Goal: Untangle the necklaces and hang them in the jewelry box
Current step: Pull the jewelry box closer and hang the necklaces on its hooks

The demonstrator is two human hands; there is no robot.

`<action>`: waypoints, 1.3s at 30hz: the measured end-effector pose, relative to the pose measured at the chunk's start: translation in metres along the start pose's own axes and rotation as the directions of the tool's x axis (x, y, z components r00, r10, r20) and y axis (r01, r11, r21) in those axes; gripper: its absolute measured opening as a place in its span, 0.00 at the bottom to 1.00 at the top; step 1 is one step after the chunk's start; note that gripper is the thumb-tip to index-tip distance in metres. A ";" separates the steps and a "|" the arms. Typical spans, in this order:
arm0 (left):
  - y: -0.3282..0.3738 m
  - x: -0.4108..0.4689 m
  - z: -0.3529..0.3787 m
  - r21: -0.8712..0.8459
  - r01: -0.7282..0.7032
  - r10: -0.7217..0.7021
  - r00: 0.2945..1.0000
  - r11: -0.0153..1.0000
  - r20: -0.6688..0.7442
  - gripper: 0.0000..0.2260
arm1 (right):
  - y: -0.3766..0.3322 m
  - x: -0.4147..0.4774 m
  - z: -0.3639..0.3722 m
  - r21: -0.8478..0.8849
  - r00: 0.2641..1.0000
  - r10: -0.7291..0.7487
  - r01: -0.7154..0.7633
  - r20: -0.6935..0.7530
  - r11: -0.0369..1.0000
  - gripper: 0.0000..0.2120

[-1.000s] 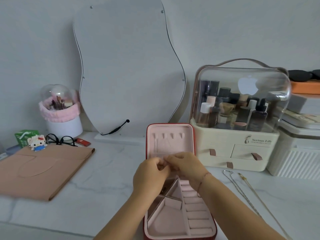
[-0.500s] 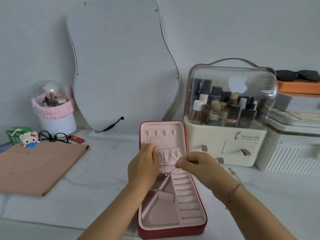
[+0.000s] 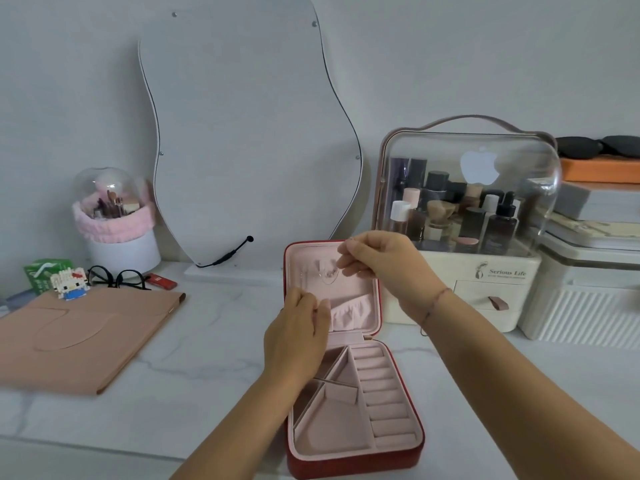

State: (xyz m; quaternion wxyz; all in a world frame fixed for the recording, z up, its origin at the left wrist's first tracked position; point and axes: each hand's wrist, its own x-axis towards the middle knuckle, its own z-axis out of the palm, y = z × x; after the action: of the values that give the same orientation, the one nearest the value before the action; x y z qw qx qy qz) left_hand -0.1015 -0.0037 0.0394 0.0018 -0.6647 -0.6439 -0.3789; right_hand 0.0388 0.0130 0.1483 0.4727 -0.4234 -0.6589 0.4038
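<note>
A red jewelry box [image 3: 401, 455] with pink lining stands open on the marble table, its lid upright. A thin necklace [image 3: 329, 275] drapes in a loop against the inside of the lid near the hooks. My right hand [image 3: 381, 268] is raised at the lid's top right, fingers pinched on the chain's upper end. My left hand [image 3: 298, 337] sits lower, at the lid's pink elastic pocket, fingers pinched at the chain's lower part. The fine chain is hard to trace between the hands.
A cream cosmetics organiser [image 3: 464, 296] with a clear dome stands right behind the box. A wavy mirror [image 3: 242, 133] leans on the wall. A tan folder [image 3: 86, 334], glasses [image 3: 114, 277] and a brush holder [image 3: 117, 226] are at left. White storage boxes [image 3: 588, 299] are at far right.
My right hand rose from the box's middle to the lid's top right, lifting the chain end. My left hand stayed low at the pocket. The view shifted, hiding the loose chains on the table.
</note>
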 end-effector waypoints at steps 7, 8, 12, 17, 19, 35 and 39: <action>-0.002 0.000 0.000 -0.008 -0.022 0.022 0.999 1.000 -0.023 0.14 | 0.030 0.007 0.023 -0.072 0.987 0.107 -0.099 0.118 0.993 0.09; -0.002 0.000 0.001 -0.004 -0.025 0.025 0.999 1.000 -0.024 0.15 | 0.034 0.005 0.023 -0.080 0.986 0.112 -0.102 0.126 0.992 0.09; -0.003 0.000 0.001 -0.017 -0.011 0.010 0.999 1.000 -0.035 0.15 | 0.049 -0.011 0.005 -0.110 0.998 0.048 -0.043 0.038 0.993 0.11; -0.005 0.001 0.003 -0.025 -0.045 0.044 0.999 0.999 -0.031 0.14 | 0.082 -0.037 -0.077 -0.264 0.972 0.107 -0.161 -0.209 0.951 0.05; -0.005 0.002 0.003 -0.031 -0.049 0.048 0.998 0.998 -0.028 0.15 | 0.103 -0.045 -0.110 -0.405 0.946 0.152 -0.263 -0.285 0.876 0.05; -0.009 0.000 0.004 -0.146 -0.087 0.065 0.987 0.986 -0.147 0.13 | 0.138 -0.038 -0.114 -0.822 0.898 0.323 -0.414 -0.299 0.392 0.12; -0.006 0.000 0.001 -0.150 -0.097 0.077 0.987 0.984 -0.139 0.11 | 0.135 -0.038 -0.115 -0.809 0.914 0.349 -0.360 -0.206 0.465 0.16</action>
State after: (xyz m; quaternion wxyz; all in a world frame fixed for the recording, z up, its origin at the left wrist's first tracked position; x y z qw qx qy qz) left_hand -0.1065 -0.0019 0.0359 0.0088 -0.6637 -0.5809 -0.4711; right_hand 0.1813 0.0352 0.0377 0.1241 -0.7252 -0.6649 0.1288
